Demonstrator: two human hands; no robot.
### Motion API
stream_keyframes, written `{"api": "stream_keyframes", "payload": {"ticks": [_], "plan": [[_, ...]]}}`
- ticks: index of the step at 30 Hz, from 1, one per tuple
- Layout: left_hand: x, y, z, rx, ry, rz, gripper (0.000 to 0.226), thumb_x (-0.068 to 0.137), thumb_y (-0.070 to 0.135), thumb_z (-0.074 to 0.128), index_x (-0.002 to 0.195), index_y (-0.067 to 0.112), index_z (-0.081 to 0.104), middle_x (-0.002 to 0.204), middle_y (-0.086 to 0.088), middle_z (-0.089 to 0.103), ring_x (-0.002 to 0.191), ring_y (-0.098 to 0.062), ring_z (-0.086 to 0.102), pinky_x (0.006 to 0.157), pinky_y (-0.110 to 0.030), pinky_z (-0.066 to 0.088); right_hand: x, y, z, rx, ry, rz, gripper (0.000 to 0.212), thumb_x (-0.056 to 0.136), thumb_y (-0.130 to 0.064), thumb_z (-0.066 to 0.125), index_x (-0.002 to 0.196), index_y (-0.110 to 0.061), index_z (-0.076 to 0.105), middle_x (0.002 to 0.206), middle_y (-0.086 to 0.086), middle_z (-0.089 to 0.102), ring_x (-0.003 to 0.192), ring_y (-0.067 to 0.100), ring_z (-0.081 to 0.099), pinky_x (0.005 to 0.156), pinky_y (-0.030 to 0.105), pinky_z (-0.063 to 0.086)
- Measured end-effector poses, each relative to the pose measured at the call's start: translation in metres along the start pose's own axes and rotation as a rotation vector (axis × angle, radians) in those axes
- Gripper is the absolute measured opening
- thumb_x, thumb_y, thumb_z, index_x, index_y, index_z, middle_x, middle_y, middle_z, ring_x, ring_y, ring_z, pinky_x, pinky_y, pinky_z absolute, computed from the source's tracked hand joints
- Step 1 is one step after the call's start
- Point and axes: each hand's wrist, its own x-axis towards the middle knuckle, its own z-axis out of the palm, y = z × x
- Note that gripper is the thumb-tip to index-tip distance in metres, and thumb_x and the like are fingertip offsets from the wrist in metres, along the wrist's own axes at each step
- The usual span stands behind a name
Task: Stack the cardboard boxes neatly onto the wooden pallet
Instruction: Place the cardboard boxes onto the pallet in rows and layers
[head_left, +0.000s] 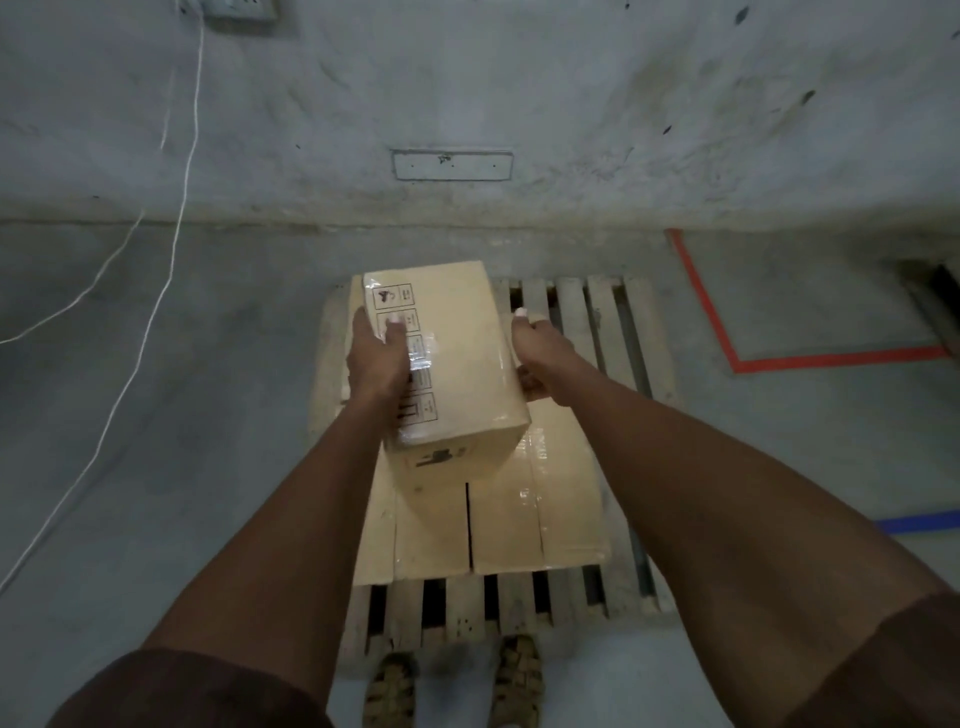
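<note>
A tan cardboard box (457, 358) with black handling symbols and clear tape is held between both my hands, above a layer of similar boxes (498, 514) lying on the wooden pallet (618, 332). My left hand (376, 353) presses flat on the box's left top face. Along the box's right side, my right hand (540, 353) grips with fingers curled around its edge. The held box is tilted slightly and sits over the left half of the pallet. Another box (332, 353) shows at the left, partly hidden.
The pallet's right slats are bare. My sandalled feet (452, 686) stand at its near edge. A concrete wall (467, 104) rises just behind. White cables (156, 291) trail over the floor at left. Red tape (779, 361) and blue tape (919, 521) mark the floor at right.
</note>
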Motion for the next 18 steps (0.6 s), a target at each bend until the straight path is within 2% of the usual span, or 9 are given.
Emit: {"api": "stream_keyframes", "payload": {"ticks": [2,5,6,8,10,11,14,16,18], "plan": [[0.017,0.004,-0.010,0.149,-0.053,0.030,0.035,0.102,0.029,0.048,0.132,0.014,0.058,0.128,-0.013,0.066,0.117,-0.034,0.060,0.098,-0.036,0.045,-0.010,-0.010,-0.009,0.063,-0.202,0.201,0.099,0.090,-0.081,0.012,0.160,-0.011,0.009,0.127,0.041,0.057,0.089,0.046,0.073,0.068,0.049,0.064],[0.045,0.015,-0.019,0.517,-0.284,0.202,0.028,0.092,0.023,0.048,0.113,0.019,0.066,0.113,-0.014,0.071,0.106,-0.036,0.065,0.091,-0.044,0.052,-0.018,-0.019,-0.026,0.345,-0.495,0.440,0.119,0.074,-0.095,0.006,0.159,-0.012,0.005,0.144,0.048,0.035,0.120,0.059,0.056,0.058,0.054,0.062],[0.050,0.017,-0.019,0.626,-0.341,0.231,0.024,0.090,0.023,0.050,0.108,0.026,0.065,0.110,-0.011,0.072,0.105,-0.035,0.065,0.090,-0.046,0.053,-0.016,-0.020,-0.025,0.369,-0.461,0.461,0.117,0.074,-0.095,0.006,0.156,-0.012,0.018,0.144,0.045,0.039,0.119,0.060,0.056,0.059,0.056,0.062],[0.054,0.018,-0.012,0.713,-0.405,0.276,0.019,0.087,0.031,0.053,0.100,0.043,0.061,0.108,-0.002,0.072,0.106,-0.031,0.065,0.093,-0.049,0.051,-0.005,-0.016,-0.016,0.238,-0.140,0.399,0.113,0.076,-0.094,0.007,0.143,-0.007,0.035,0.138,0.037,0.051,0.110,0.057,0.062,0.071,0.062,0.060],[0.038,0.024,-0.002,0.729,-0.365,0.342,0.019,0.091,0.034,0.053,0.103,0.046,0.060,0.113,0.001,0.068,0.111,-0.030,0.061,0.098,-0.050,0.046,0.009,-0.010,-0.007,0.145,0.211,0.195,0.108,0.081,-0.089,0.008,0.155,-0.012,0.027,0.152,0.026,0.041,0.129,0.052,0.050,0.093,0.067,0.051],[0.032,0.024,0.003,0.737,-0.320,0.360,0.023,0.095,0.034,0.050,0.113,0.042,0.062,0.120,-0.001,0.066,0.116,-0.031,0.058,0.100,-0.050,0.042,0.013,-0.009,-0.004,0.102,0.294,0.061,0.099,0.086,-0.084,0.010,0.158,-0.017,0.025,0.157,0.021,0.036,0.137,0.048,0.043,0.103,0.065,0.043],[0.014,0.020,0.006,0.817,-0.045,0.221,0.052,0.102,0.053,0.036,0.136,0.020,0.057,0.134,-0.014,0.059,0.126,-0.038,0.051,0.106,-0.056,0.036,0.013,-0.009,0.002,-0.112,0.261,-0.169,0.083,0.096,-0.075,0.013,0.149,-0.020,0.045,0.150,0.018,0.048,0.137,0.040,0.045,0.111,0.056,0.037],[0.005,0.016,0.001,0.896,0.098,-0.014,0.084,0.092,0.077,0.026,0.139,0.013,0.052,0.139,-0.023,0.053,0.129,-0.046,0.046,0.105,-0.066,0.032,0.009,-0.011,0.004,-0.232,0.201,-0.128,0.094,0.092,-0.080,0.011,0.146,-0.013,0.050,0.147,0.019,0.051,0.133,0.040,0.049,0.110,0.053,0.040],[-0.002,0.017,-0.007,0.858,0.110,-0.215,0.109,0.078,0.093,0.019,0.145,0.011,0.043,0.144,-0.029,0.045,0.130,-0.053,0.042,0.099,-0.069,0.031,-0.003,-0.019,0.000,-0.310,0.171,-0.073,0.106,0.087,-0.086,0.009,0.150,-0.007,0.043,0.151,0.021,0.046,0.136,0.041,0.046,0.112,0.053,0.038]]}}
